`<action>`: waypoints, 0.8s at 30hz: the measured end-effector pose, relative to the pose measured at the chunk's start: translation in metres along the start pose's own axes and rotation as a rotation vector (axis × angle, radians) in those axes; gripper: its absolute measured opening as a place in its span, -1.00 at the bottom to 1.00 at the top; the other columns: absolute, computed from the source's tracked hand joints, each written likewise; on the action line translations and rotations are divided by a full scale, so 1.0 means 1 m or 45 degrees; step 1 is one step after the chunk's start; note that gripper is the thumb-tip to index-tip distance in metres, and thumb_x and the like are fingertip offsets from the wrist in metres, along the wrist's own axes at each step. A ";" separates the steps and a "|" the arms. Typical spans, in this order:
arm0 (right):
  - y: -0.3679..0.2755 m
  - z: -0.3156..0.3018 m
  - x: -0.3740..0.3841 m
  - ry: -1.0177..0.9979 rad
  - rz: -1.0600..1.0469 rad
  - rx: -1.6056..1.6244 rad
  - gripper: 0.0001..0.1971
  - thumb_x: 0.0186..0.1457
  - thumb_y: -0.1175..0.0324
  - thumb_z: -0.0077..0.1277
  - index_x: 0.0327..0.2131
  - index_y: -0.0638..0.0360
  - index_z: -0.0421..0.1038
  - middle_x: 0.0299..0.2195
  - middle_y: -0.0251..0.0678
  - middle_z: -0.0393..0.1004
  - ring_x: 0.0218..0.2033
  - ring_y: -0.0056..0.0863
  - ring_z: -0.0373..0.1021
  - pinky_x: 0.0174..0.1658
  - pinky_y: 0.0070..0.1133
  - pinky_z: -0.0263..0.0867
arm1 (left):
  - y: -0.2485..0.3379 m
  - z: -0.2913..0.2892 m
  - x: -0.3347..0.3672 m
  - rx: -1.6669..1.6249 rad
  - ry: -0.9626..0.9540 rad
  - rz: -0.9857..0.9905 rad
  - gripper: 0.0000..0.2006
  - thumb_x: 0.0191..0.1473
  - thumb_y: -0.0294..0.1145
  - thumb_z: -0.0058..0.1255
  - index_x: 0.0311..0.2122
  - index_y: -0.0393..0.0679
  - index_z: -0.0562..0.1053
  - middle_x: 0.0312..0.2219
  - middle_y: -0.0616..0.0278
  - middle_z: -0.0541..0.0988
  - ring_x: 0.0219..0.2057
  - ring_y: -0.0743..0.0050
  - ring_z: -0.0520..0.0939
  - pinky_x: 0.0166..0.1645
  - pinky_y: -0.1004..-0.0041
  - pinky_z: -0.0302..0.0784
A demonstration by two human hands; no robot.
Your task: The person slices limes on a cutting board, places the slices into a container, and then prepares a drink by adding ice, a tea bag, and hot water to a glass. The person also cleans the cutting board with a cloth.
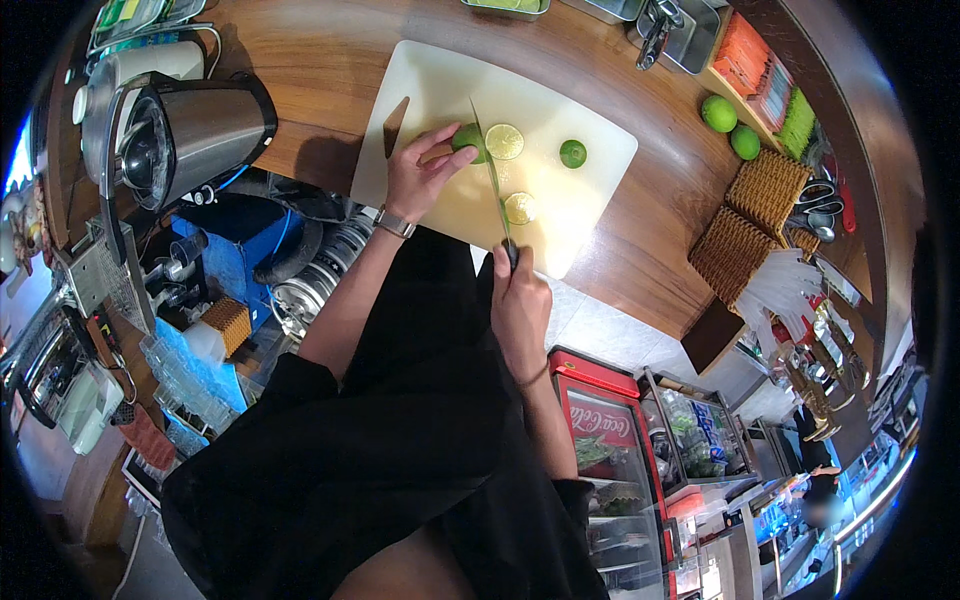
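A white cutting board (430, 85) lies on the wooden counter in front of me. My left hand (418, 180) has its thumb and fingers curled round a green lime (468, 143) on the board. Against the lime's right side stands the blade of a knife (494, 185). Its dark handle is wrapped in my right hand (522, 308), below the board's near edge. Just right of the blade are a pale lime slice (505, 142) and, nearer to me, a second cut lime piece (520, 208). Farther right rests a small green lime piece (573, 154), skin side up.
A metal jug (215, 125) stands at the counter's left. Two whole limes (718, 113) sit at the right, beside wicker baskets (735, 250) and a wooden holder with packets. Metal containers (690, 40) line the far edge. Below right is a red-framed glass-fronted fridge (610, 480).
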State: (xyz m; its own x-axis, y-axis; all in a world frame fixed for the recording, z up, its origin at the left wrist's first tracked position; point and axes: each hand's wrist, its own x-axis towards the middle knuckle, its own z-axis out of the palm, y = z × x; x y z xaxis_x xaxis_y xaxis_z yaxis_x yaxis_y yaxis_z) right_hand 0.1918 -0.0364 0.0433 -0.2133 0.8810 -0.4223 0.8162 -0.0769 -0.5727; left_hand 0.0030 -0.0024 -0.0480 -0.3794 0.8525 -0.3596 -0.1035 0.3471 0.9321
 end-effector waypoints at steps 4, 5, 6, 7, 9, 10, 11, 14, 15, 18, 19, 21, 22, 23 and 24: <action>0.000 -0.017 -0.022 -0.104 0.115 0.000 -0.70 0.25 0.17 -0.18 -0.31 0.28 0.27 -0.68 0.05 0.40 -0.60 0.04 0.40 -0.57 -0.22 0.27 | 0.009 0.002 0.000 0.014 0.002 -0.047 -0.56 -0.01 -0.42 0.21 0.00 -0.31 0.42 -0.15 0.18 0.55 -0.19 0.60 0.57 -0.12 0.61 0.51; 0.002 -0.017 -0.025 -0.120 0.137 -0.002 -0.70 0.25 0.17 -0.18 -0.31 0.28 0.27 -0.68 0.05 0.40 -0.60 0.04 0.40 -0.57 -0.22 0.27 | 0.009 0.003 0.000 0.003 0.005 -0.047 -0.56 -0.02 -0.43 0.21 0.00 -0.31 0.42 -0.15 0.18 0.55 -0.19 0.60 0.57 -0.13 0.61 0.51; 0.003 -0.016 -0.028 -0.136 0.159 -0.002 -0.70 0.25 0.17 -0.18 -0.31 0.27 0.27 -0.68 0.05 0.40 -0.60 0.04 0.40 -0.57 -0.21 0.27 | 0.007 0.003 0.001 -0.006 0.008 -0.045 -0.56 -0.02 -0.43 0.21 0.00 -0.30 0.42 -0.15 0.18 0.55 -0.19 0.60 0.57 -0.13 0.61 0.52; 0.005 -0.015 -0.030 -0.142 0.158 -0.011 -0.69 0.25 0.16 -0.19 -0.31 0.26 0.27 -0.68 0.05 0.40 -0.60 0.04 0.40 -0.57 -0.21 0.27 | 0.007 0.002 0.001 -0.015 0.012 -0.044 -0.56 -0.02 -0.43 0.21 0.00 -0.30 0.42 -0.14 0.18 0.55 -0.18 0.60 0.57 -0.13 0.61 0.52; 0.009 -0.013 -0.033 -0.153 0.158 -0.028 -0.69 0.25 0.14 -0.19 -0.30 0.25 0.26 -0.67 0.05 0.40 -0.59 0.05 0.40 -0.56 -0.20 0.27 | 0.008 0.002 0.001 0.027 0.017 -0.054 -0.56 -0.02 -0.42 0.21 -0.01 -0.30 0.42 -0.14 0.18 0.55 -0.18 0.60 0.57 -0.14 0.62 0.52; 0.009 -0.014 -0.034 -0.157 0.165 -0.016 -0.69 0.25 0.14 -0.19 -0.30 0.25 0.26 -0.67 0.05 0.40 -0.60 0.05 0.40 -0.57 -0.20 0.27 | 0.008 0.002 0.001 0.049 0.018 -0.059 -0.56 -0.02 -0.42 0.21 -0.01 -0.30 0.42 -0.13 0.18 0.55 -0.18 0.60 0.57 -0.14 0.62 0.52; 0.008 -0.014 -0.035 -0.161 0.171 -0.004 -0.69 0.25 0.13 -0.19 -0.30 0.24 0.26 -0.67 0.05 0.40 -0.60 0.05 0.40 -0.57 -0.20 0.27 | 0.007 0.002 0.001 0.046 0.026 -0.044 -0.56 -0.02 -0.43 0.21 -0.01 -0.30 0.42 -0.13 0.19 0.55 -0.18 0.60 0.57 -0.14 0.62 0.52; 0.008 -0.013 -0.034 -0.183 0.182 -0.024 -0.69 0.24 0.12 -0.19 -0.28 0.23 0.26 -0.68 0.06 0.40 -0.60 0.06 0.39 -0.57 -0.19 0.27 | 0.005 0.004 0.002 0.034 0.050 -0.017 -0.57 -0.04 -0.45 0.22 -0.02 -0.30 0.44 -0.14 0.19 0.54 -0.18 0.58 0.57 -0.13 0.60 0.54; 0.008 -0.012 -0.034 -0.191 0.184 -0.037 -0.68 0.24 0.12 -0.19 -0.28 0.23 0.26 -0.68 0.06 0.40 -0.61 0.06 0.39 -0.57 -0.19 0.27 | 0.005 0.004 0.002 0.034 0.057 -0.017 -0.58 -0.05 -0.46 0.23 -0.04 -0.30 0.44 -0.15 0.19 0.55 -0.18 0.57 0.58 -0.13 0.58 0.56; 0.009 -0.004 -0.022 -0.116 0.094 -0.079 -0.69 0.22 0.13 -0.13 -0.39 0.21 0.21 -0.71 -0.02 0.40 -0.66 -0.05 0.41 -0.66 -0.28 0.30 | 0.013 0.001 0.003 0.123 0.058 -0.059 -0.58 -0.06 -0.48 0.23 -0.05 -0.31 0.45 -0.15 0.17 0.54 -0.18 0.55 0.58 -0.12 0.55 0.58; 0.010 0.001 -0.015 -0.094 0.070 -0.077 -0.68 0.21 0.12 -0.12 -0.39 0.21 0.22 -0.71 -0.01 0.39 -0.67 -0.04 0.41 -0.66 -0.27 0.30 | 0.015 0.001 0.003 0.168 0.052 -0.078 -0.58 -0.06 -0.48 0.23 -0.04 -0.31 0.44 -0.15 0.17 0.54 -0.18 0.55 0.58 -0.12 0.55 0.58; 0.010 0.018 0.007 -0.053 0.019 -0.076 -0.68 0.21 0.12 -0.12 -0.38 0.22 0.23 -0.72 0.00 0.39 -0.67 -0.04 0.40 -0.65 -0.27 0.30 | 0.009 0.001 0.001 0.097 0.022 -0.027 -0.58 -0.03 -0.48 0.20 -0.01 -0.28 0.43 -0.14 0.18 0.54 -0.18 0.57 0.58 -0.11 0.59 0.55; 0.013 0.032 0.022 0.004 -0.045 -0.067 -0.67 0.21 0.12 -0.11 -0.37 0.24 0.24 -0.72 0.01 0.38 -0.67 -0.03 0.40 -0.65 -0.27 0.30 | 0.007 0.002 0.001 0.066 0.001 0.001 -0.58 -0.02 -0.49 0.19 0.00 -0.27 0.43 -0.13 0.18 0.53 -0.18 0.58 0.57 -0.10 0.61 0.54; 0.016 0.047 0.036 0.060 -0.109 -0.059 -0.67 0.20 0.12 -0.11 -0.37 0.25 0.25 -0.72 0.02 0.38 -0.67 -0.02 0.39 -0.64 -0.26 0.30 | 0.007 0.001 0.002 0.076 -0.007 0.015 -0.58 -0.01 -0.48 0.19 0.00 -0.27 0.43 -0.13 0.18 0.54 -0.18 0.58 0.57 -0.10 0.61 0.54; 0.015 0.056 0.046 0.106 -0.113 -0.011 -0.67 0.20 0.12 -0.11 -0.36 0.25 0.26 -0.72 0.02 0.38 -0.67 -0.02 0.39 -0.64 -0.25 0.29 | 0.007 0.002 0.001 0.080 -0.017 0.027 -0.58 -0.01 -0.48 0.19 0.00 -0.28 0.43 -0.13 0.18 0.54 -0.18 0.58 0.57 -0.10 0.61 0.54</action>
State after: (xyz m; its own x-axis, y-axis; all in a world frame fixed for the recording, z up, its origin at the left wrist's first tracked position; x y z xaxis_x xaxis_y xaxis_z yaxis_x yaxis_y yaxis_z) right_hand 0.1642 -0.0231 -0.0238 -0.2402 0.9198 -0.3102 0.8007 0.0071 -0.5990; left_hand 0.0034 0.0018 -0.0423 -0.3684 0.8648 -0.3411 -0.0377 0.3527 0.9350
